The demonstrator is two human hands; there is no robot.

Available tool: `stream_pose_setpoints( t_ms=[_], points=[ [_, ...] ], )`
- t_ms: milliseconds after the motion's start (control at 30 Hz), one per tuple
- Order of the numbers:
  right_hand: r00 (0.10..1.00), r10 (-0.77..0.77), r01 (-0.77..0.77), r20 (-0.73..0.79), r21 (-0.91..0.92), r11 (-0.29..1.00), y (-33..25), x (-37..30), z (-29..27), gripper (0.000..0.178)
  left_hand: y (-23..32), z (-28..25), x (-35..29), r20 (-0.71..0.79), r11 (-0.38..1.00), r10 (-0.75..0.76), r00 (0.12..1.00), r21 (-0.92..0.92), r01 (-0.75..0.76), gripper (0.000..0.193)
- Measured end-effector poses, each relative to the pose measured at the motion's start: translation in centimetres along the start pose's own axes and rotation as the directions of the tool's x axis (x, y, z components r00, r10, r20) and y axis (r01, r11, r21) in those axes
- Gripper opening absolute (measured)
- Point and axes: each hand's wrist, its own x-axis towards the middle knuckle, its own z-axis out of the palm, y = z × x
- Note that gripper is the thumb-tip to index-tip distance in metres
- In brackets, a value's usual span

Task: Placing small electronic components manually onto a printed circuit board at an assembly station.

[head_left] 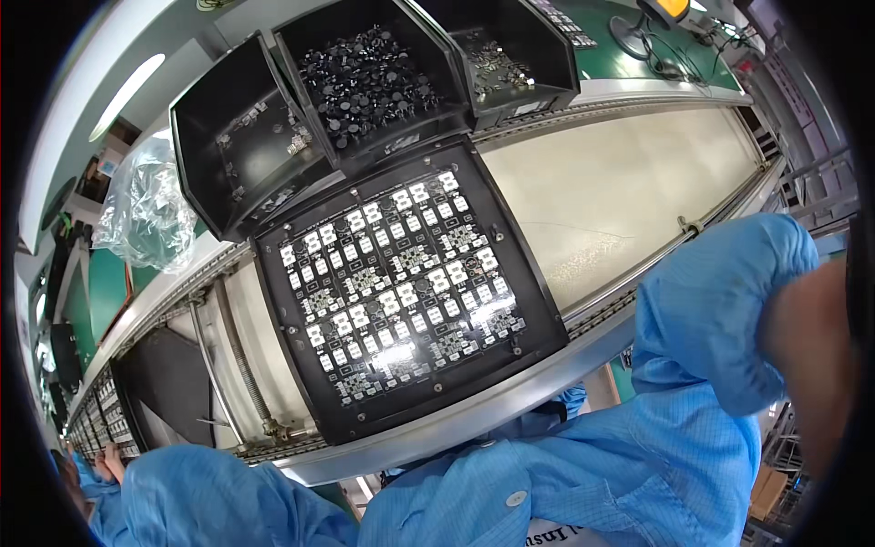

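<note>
My right hand (809,351) is raised close at the right edge, a blurred shape beyond the blue cuff. Its fingers cannot be made out, nor whether anything is in them. At the lower left my left arm shows only as a blue sleeve (214,497); the hand itself is out of view. In front of me a black carrier tray (305,387) lies across the conveyor rails, holding a panel of circuit boards (387,292) with rows of white parts. Neither hand touches it.
Behind the tray stand three black bins: one with a few metal connectors (299,143), one heaped with round dark components (365,87), one with small metallic parts (497,68). A clear plastic bag (146,210) lies left. Another person's hand (111,460) is at far left.
</note>
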Motion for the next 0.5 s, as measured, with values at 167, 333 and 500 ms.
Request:
stream_pose_setpoints(
  t_ms=[167,333,500],
  points=[
    [1.000,-0.006,0.007,-0.016,0.059,0.998,-7.1,5.3,-4.5,0.021,-1.1,-0.1,-1.3,-0.011,0.999,-0.005,1.000,-0.036,0.005,0.027],
    [0.999,0.028,-0.023,-0.039,0.126,0.992,-4.5,1.6,-4.4,0.021,0.1,-1.0,-1.2,-0.032,0.998,0.025,0.999,-0.052,-0.026,0.027],
    [0.998,0.032,-0.020,-0.062,0.179,0.984,-2.9,1.4,-3.2,0.020,0.1,-2.1,-1.5,-0.054,0.996,0.029,0.998,-0.087,-0.033,0.027]
  ],
)
